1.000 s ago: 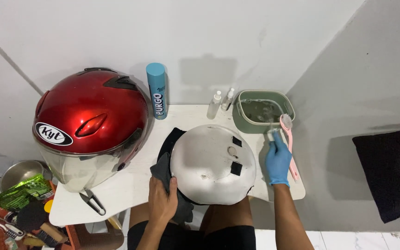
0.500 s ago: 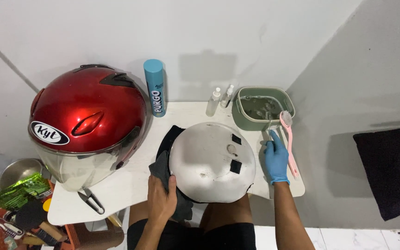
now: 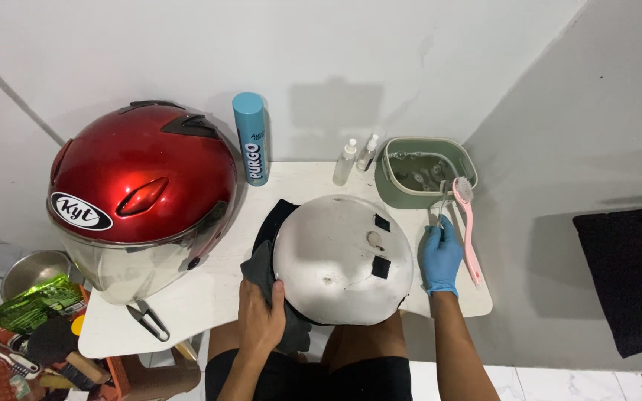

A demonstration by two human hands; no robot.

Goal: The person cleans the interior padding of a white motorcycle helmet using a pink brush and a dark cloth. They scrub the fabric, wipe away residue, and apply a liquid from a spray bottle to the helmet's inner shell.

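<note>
White foam shows on the upturned helmet liner shell that sits at the near edge of the small white table, right in front of me. My left hand, bare, is clenched on the dark cloth and the shell's near-left rim, with the thumb pressed on the pale surface. My right hand, in a blue glove, grasps a thin brush handle just right of the shell; its far end reaches to the rim of the green basin of cloudy water. A pink long-handled brush lies beside that hand, its head resting on the basin's edge. Two small clear bottles stand left of the basin, and a blue spray can stands upright by the wall. The glossy red helmet with its visor fills the table's left side, well apart from both hands.
</note>
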